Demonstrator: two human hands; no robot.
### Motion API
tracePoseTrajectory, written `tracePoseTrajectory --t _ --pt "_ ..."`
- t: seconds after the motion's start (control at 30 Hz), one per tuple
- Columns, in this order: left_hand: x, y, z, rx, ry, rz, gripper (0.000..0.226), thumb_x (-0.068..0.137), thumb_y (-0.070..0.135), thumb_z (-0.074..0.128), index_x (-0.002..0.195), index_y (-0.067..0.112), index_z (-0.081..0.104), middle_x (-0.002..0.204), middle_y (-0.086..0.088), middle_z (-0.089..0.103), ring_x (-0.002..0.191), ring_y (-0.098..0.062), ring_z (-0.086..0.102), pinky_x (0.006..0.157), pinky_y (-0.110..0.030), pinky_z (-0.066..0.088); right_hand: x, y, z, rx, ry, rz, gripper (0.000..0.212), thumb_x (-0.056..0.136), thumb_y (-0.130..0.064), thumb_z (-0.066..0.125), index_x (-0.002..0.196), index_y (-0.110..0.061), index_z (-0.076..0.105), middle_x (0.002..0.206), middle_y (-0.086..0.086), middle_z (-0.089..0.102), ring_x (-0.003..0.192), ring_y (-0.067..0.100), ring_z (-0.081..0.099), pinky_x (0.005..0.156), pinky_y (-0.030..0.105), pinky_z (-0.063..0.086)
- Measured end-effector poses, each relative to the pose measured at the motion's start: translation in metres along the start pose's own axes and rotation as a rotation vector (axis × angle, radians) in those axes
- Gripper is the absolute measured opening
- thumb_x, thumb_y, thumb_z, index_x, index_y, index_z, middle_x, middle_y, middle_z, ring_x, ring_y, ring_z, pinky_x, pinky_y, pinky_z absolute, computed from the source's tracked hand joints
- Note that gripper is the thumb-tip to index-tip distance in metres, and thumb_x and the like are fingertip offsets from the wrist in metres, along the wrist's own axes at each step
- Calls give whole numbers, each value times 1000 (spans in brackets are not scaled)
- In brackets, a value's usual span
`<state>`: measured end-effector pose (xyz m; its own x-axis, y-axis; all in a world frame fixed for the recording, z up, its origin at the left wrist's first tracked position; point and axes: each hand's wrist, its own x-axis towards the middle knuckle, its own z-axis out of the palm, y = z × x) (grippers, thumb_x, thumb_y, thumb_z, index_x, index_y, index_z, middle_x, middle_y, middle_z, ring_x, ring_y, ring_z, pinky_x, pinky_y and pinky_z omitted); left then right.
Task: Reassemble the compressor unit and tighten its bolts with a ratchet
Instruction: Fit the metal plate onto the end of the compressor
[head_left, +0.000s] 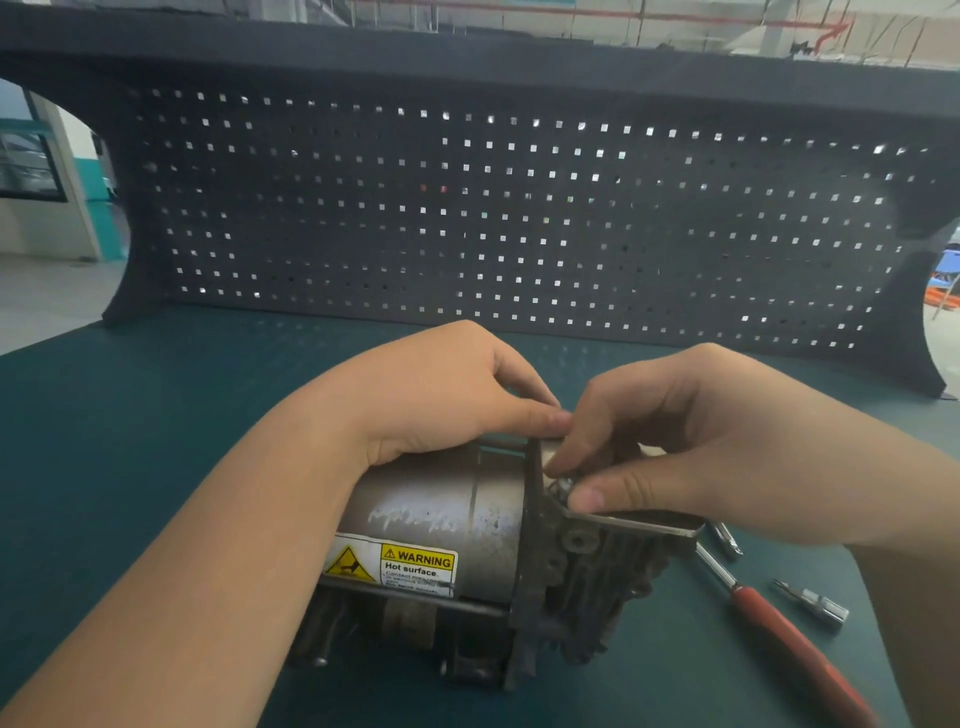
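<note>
The compressor unit (441, 525) lies on its side on the green bench mat, a grey cylinder with a yellow "WARNING Hot surface" label and a dark finned end housing (587, 582) on its right. My left hand (436, 400) rests on top of the cylinder, its thumb at the flange edge. My right hand (670, 441) pinches a small silvery bolt (563, 487) between thumb and fingers at the top of the flange. A red-handled ratchet (779, 634) lies on the mat to the right, partly under my right forearm.
A loose silver socket bit (818, 605) lies beside the ratchet, and another small metal piece (727, 540) shows near my right wrist. A black perforated back panel (519, 218) stands along the bench's far edge. The green mat (182, 415) extends to the left.
</note>
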<state>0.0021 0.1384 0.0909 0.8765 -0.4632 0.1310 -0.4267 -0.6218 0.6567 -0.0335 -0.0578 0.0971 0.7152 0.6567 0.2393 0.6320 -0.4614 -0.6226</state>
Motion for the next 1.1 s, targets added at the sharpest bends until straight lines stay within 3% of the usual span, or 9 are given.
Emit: tracePoseTrajectory --t 0.1,0.27,0.5,0.63,0.77,0.87,0.97,1.03,1.1 --pt "1 1 4 12 42 1 7 79 45 73 82 40 78 73 29 69 69 16 58 70 -22 39 0 0 0 -16 14 10 18 68 -43 74 85 -40 71 79 -16 72 74 10 68 75 36 54" --pt "1 2 4 -9 34 -3 7 80 42 74 82 39 78 74 28 70 68 16 58 70 -21 39 0 0 1 34 -5 -13 15 69 -37 75 84 -35 72 75 -8 71 70 18 66 70 37 55" --pt "1 2 0 -42 29 -25 8 78 41 75 84 38 79 79 25 73 78 11 61 79 -24 42 1 3 1 103 -30 -24 12 73 -30 73 86 -30 72 78 -5 72 73 17 68 72 31 56" --pt "2 2 0 -67 47 -27 6 79 37 76 83 34 80 64 24 68 55 14 54 60 -19 35 2 5 2 138 -35 -38 10 74 -27 73 84 -28 72 79 0 72 73 18 67 73 33 56" --pt "2 2 2 -78 74 -13 4 79 33 77 81 31 80 56 24 64 50 15 52 48 -4 34 2 8 1 151 -32 -32 10 75 -28 74 84 -28 71 79 -1 72 72 13 67 72 28 56" --pt "3 2 4 -76 87 -20 5 78 36 78 81 34 80 72 24 71 64 17 58 65 -15 38 2 10 0 151 -30 -24 10 75 -29 73 85 -29 71 80 2 72 74 15 67 74 32 57" --pt "4 1 4 -79 90 -29 5 79 37 77 81 34 80 75 24 72 69 16 59 69 -18 38 2 11 -1 153 -20 -21 10 76 -27 72 86 -27 71 81 1 72 74 14 67 73 28 56" --pt "4 1 4 -92 73 -22 4 80 34 77 80 31 79 63 26 68 58 16 57 61 -8 38 1 10 -2 164 -17 -28 9 77 -25 71 87 -25 71 81 -1 72 74 10 67 71 22 54" --pt "3 2 2 -106 42 -10 5 82 31 75 78 30 77 45 25 55 42 15 48 42 -1 31 -1 6 -3 196 20 -42 10 78 -28 70 86 -24 71 80 -3 72 72 8 66 68 19 51"
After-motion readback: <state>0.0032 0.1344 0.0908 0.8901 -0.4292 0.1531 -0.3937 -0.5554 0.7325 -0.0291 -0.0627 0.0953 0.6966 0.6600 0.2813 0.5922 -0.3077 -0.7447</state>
